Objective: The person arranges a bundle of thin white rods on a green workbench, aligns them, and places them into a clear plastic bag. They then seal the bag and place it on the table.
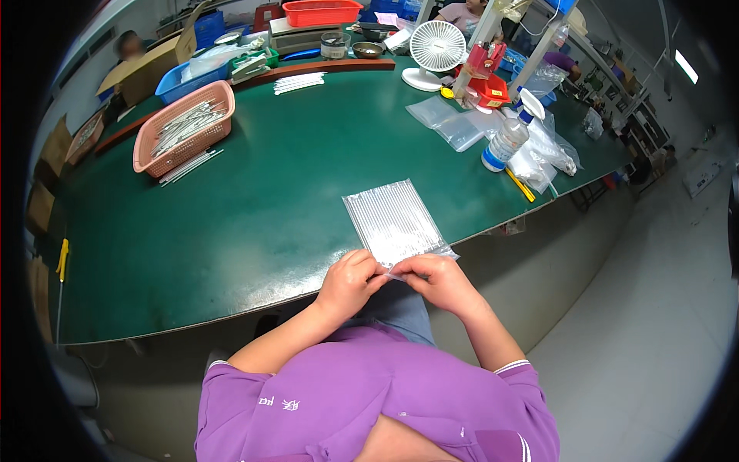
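Note:
A clear plastic bag [396,219] holding a row of thin silvery-white rods lies flat on the green table, its near end at the table's front edge. My left hand [350,285] pinches the near edge of the bag between thumb and fingers. Close beside it, my right hand [437,279] grips the same edge, the fingertips of both hands almost touching. The bit of plastic between the fingertips is partly hidden by them.
On the green table [262,208] stand a pink basket [223,115] of thin rods, a blue basket [173,91], a white fan [437,46] and a spray bottle [508,142]. Loose white rods [299,82] lie at the back. Flat plastic bags [454,123] and a yellow pen-like stick [520,185] are right.

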A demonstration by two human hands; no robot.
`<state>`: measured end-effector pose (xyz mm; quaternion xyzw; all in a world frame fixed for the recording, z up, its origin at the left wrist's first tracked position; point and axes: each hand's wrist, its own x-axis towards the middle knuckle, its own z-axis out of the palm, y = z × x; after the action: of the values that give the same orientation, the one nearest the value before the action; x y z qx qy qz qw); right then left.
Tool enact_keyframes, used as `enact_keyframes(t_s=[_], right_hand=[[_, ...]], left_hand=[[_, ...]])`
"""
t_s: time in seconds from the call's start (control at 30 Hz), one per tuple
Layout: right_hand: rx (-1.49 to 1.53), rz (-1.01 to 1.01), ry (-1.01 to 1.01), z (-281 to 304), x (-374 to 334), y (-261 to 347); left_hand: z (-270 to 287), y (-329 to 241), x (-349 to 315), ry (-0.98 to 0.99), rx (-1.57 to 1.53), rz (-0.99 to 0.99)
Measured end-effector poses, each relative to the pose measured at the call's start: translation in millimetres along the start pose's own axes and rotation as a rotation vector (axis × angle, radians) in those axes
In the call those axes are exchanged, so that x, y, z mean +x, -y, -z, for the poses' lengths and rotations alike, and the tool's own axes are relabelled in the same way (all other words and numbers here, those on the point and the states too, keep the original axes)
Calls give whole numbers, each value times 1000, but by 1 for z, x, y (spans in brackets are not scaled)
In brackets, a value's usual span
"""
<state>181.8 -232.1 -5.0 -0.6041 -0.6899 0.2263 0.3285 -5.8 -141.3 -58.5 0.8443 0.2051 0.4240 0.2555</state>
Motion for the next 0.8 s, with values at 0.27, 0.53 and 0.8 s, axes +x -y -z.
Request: enact_keyframes(t_s=[0.27,0.53,0.8], right_hand=[[52,-1,52,6,6,-7],[-278,216,51,7,17,5],[-231,222,-213,-16,13,-7]], left_hand=[[0,-1,0,10,-25,28],[0,-1,0,0,19,2],[5,4,-4,-27,127,-72]])
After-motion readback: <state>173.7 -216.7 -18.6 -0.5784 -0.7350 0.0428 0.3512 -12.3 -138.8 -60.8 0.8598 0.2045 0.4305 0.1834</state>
